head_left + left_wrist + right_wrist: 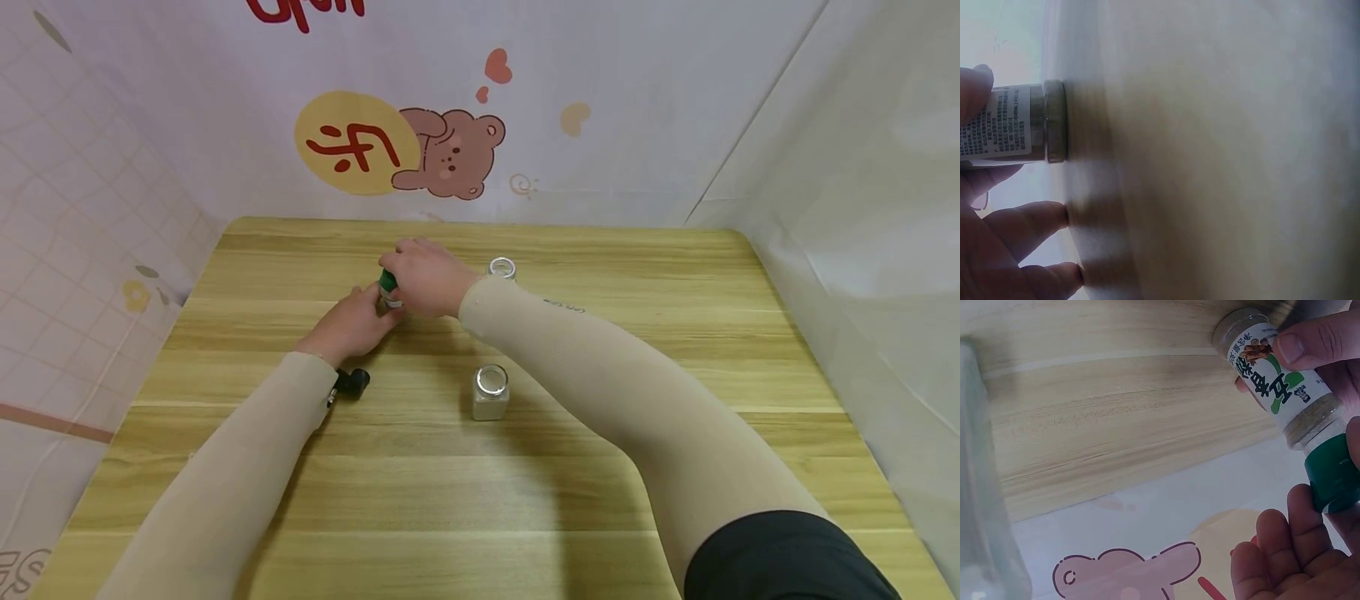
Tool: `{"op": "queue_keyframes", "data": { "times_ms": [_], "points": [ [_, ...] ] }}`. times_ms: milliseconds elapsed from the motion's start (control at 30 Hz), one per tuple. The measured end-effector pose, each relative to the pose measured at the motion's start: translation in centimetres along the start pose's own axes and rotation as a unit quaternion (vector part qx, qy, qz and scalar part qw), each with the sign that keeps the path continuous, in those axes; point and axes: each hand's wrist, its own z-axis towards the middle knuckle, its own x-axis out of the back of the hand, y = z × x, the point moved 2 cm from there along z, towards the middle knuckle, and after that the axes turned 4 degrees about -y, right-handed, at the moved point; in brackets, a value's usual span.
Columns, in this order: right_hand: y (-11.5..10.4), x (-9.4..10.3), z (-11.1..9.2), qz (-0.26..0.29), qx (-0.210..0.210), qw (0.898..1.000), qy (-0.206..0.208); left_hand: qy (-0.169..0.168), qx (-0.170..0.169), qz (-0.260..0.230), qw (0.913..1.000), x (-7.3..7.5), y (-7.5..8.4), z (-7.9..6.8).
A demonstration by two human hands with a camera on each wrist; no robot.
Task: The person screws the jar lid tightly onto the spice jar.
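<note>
A spice bottle [1275,375] of clear material holds brownish powder and carries a white label with green markings; its cap [1333,469] is green. It stands upright on the table at the back left in the head view. My left hand [352,323] grips the bottle's body low down, thumb on the label. From above, my right hand [427,277] holds the green cap with thumb and fingers. In the left wrist view the bottle's base [1055,122] is at the tabletop, beside my spread lower fingers.
On the wooden table [420,500], a square glass jar [491,400] with pale contents stands near the middle. Another glass jar [502,267] is behind my right forearm. A black device [352,382] sits at my left wrist. A printed curtain [637,100] borders the back.
</note>
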Motion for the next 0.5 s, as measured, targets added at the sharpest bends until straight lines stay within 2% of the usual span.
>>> {"op": "queue_keyframes", "data": {
  "times_ms": [267, 500],
  "points": [
    [0.17, 0.02, 0.25, 0.032, -0.014, 0.999, 0.004, 0.003, -0.010, 0.000, 0.9999, 0.04, 0.00, -0.01],
    [0.13, 0.18, 0.29, 0.014, -0.004, 1.000, 0.006, 0.007, -0.027, -0.002, 0.9996, 0.11, 0.05, -0.08]
  ]
}}
